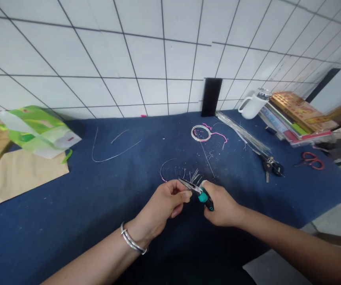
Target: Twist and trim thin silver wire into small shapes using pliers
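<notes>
My right hand is closed round the green and black handles of the pliers, whose metal jaws point left. Thumb and fingertips of my left hand are pinched together at those jaws, on a thin wire that curves up and left with small pink beads near the fingers. Whether the jaws touch the wire is too small to tell. Several short wire pieces lie just beyond the pliers. Farther back is a pale ring with pink beads inside and a pink beaded strand beside it.
A wire bundle runs toward keys on the blue cloth. At right are a white mug, stacked books and red-handled scissors. A green bag and brown paper lie left; a black block stands by the wall.
</notes>
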`<state>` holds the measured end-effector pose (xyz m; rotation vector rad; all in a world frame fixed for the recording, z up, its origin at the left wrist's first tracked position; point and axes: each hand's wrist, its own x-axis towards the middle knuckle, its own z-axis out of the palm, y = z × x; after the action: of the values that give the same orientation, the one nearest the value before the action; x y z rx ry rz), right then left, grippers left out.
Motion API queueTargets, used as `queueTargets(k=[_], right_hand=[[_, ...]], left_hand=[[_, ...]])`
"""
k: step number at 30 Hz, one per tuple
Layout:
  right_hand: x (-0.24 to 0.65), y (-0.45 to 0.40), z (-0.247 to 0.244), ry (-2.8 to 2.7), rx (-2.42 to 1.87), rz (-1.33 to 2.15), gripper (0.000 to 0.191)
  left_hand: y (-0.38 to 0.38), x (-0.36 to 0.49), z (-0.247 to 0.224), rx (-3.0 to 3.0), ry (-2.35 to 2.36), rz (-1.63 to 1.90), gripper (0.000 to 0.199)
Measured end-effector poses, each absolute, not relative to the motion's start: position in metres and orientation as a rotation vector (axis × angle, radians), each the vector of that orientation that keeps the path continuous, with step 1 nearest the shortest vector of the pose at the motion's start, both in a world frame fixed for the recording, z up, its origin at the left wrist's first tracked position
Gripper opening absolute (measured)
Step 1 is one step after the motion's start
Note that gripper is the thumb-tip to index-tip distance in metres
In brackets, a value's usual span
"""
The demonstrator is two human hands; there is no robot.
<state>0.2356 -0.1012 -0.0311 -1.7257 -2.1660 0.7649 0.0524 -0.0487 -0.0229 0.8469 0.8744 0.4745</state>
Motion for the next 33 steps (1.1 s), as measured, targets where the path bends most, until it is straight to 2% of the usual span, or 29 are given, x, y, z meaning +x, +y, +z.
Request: queueTargets(k=[8, 14, 20, 27, 33], right_hand=[[0.235, -0.108, -0.033, -2.065, -1.710, 0.742, 0.032], [0.230, -0.121, -0.021, -1.797, -1.629, 1.119, 0.031], [0.214, -0.125, -0.030, -1.467, -1.454, 1.305, 0.026], [0.216, -0.125, -0.019, -1.088, -1.110, 1.777, 0.042], [0.227, -0.130, -0.008, -1.039, -1.202, 1.803, 0.041]], left_hand=[[-0.056, 0.056, -0.022, 0.798, 0.850, 0.498, 0.020], [-0.067, 0.059, -0.015, 0.745, 0.762, 0.527, 0.020], [-0.072, 0.059, -0.010, 0.750, 0.754, 0.611, 0.021], [-0.066, 0.058, -0.009, 0.795, 0.785, 0.672, 0.016], [-0.066, 0.059, -0.015, 0.831, 0.872, 0.688, 0.015]])
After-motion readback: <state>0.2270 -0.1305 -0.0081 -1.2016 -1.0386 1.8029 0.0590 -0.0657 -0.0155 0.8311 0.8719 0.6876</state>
